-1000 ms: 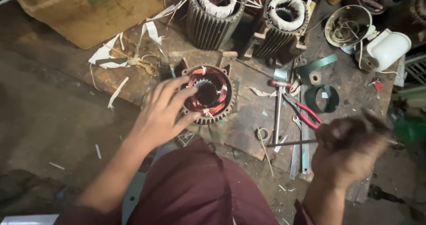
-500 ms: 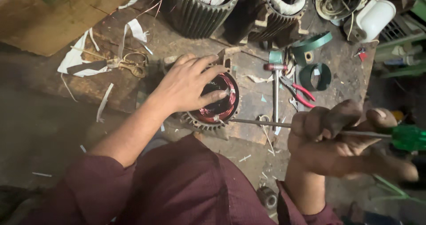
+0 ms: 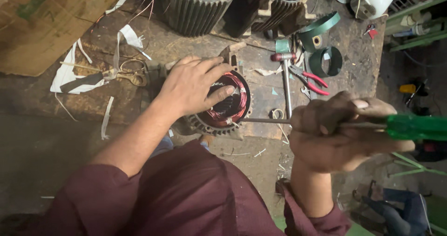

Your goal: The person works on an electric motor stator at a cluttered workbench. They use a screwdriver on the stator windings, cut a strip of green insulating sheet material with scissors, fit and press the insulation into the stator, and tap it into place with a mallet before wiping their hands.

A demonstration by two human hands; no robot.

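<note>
Green handle in my right hand [image 3: 342,131], fist wrapped tight round the screwdriver [image 3: 409,126], its long steel shaft reaching left till the tip sits at the rim of the small stator [image 3: 223,103]. My left hand [image 3: 193,84] lies spread over that stator, fingers pressed on the red-and-copper windings, gripping nothing, just pinning it down on the bench [image 3: 56,101] in front of my lap. I'd say the trick is a low, flat shaft and gentle leverage, so the tip doesn't gouge the wire enamel, and fingertips kept clear of the blade's line in case it slips. Just beyond the shaft lies a small hammer [image 3: 285,77], with red-handled pliers [image 3: 309,81] beside it. Scissors [image 3: 125,75] sit off to the left, two bigger finned stators [image 3: 195,8] at the far edge.
</note>
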